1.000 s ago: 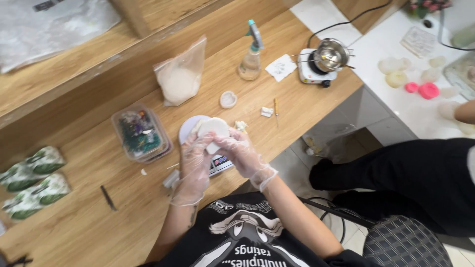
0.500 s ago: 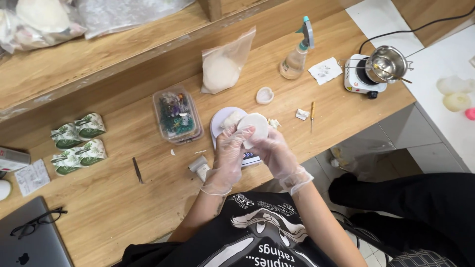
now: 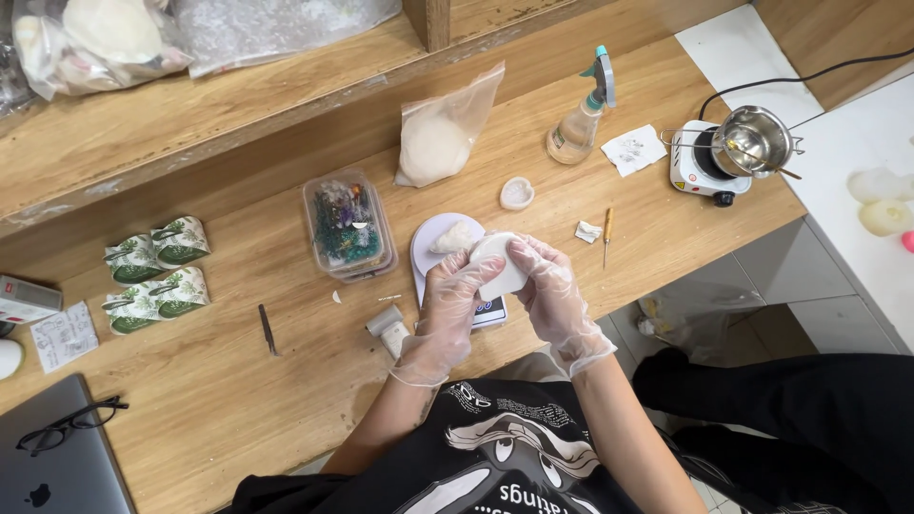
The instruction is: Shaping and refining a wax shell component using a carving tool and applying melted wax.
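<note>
Head view: two hands in thin clear gloves share one round white smooth disc [image 3: 497, 269], held just above the small white kitchen scale [image 3: 447, 249] on the wooden bench [image 3: 238, 400]. Left hand [image 3: 449, 309] and right hand [image 3: 550, 290] curl their fingers [image 3: 481, 269] closed around the disc's edges. On the scale lies one white lump [image 3: 453, 237]. Left of the scale sit one clear plastic box [image 3: 347, 227] and four green packets [image 3: 155, 271].

The left hand [image 3: 450, 306] and right hand [image 3: 549, 293] cover much of the white disc [image 3: 497, 266]; its underside is hidden. They also hide the near part of the scale [image 3: 433, 249]. The laptop [image 3: 57, 466] runs off the near-left corner. The box's [image 3: 344, 227] contents are too small to tell.
</note>
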